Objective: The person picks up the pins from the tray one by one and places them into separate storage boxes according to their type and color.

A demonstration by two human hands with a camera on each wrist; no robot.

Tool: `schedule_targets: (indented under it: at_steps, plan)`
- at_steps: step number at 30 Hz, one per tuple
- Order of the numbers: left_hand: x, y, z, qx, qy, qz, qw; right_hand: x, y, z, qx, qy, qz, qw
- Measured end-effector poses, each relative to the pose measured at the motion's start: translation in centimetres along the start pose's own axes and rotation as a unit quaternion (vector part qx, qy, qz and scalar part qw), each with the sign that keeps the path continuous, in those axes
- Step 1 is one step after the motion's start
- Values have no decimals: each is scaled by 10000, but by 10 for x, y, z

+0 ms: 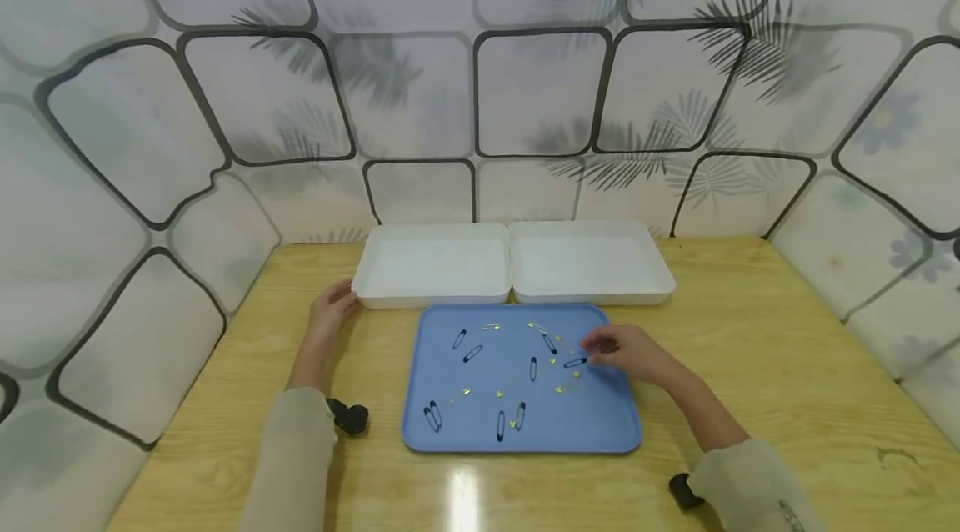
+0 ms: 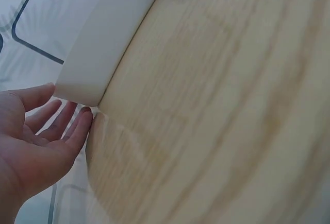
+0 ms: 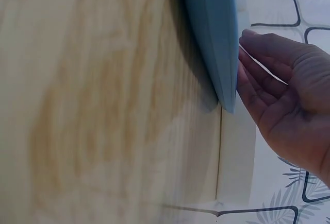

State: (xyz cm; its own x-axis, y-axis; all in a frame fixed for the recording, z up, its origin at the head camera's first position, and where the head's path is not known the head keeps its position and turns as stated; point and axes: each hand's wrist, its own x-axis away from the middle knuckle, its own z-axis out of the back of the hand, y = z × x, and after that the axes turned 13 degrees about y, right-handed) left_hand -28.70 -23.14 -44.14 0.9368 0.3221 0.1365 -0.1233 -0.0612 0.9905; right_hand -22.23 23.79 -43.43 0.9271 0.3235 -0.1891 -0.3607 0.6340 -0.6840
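Observation:
A blue tray [image 1: 600, 432] lies on the table with black safety pins [image 1: 533, 368] and small gold safety pins [image 1: 491, 326] scattered over it. My right hand [image 1: 628, 353] is low over the tray's right side, its fingertips beside a black safety pin [image 1: 575, 363]. In the right wrist view the thumb and fingers of that hand [image 3: 289, 80] stand apart, and the tray's rim hides what lies below them. At the outer front corner of the left white tray [image 1: 438, 265], my left hand [image 1: 330, 313] touches the side with loosely bent fingers.
A second white tray [image 1: 588, 261] stands against the first, both behind the blue tray and holding nothing visible. The wooden table [image 1: 787, 365] extends to both sides. A patterned cloth wall [image 1: 540, 94] encloses the back and sides.

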Motion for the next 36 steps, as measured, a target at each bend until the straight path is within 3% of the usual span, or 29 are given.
schedule_targets:
  at_steps: [9, 18, 36]
  plan:
    - [-4, -7, 0, 227, 47, -52, 9997, 0, -1, -8, 206, 41, 18, 9998]
    - [-8, -6, 0, 311, -155, -149, 9993, -4, 3, -15, 298, -15, 168, 9994]
    - [-12, -6, 1, 87, -239, -129, 9996, -10, 3, -20, 524, -206, 2, 9984]
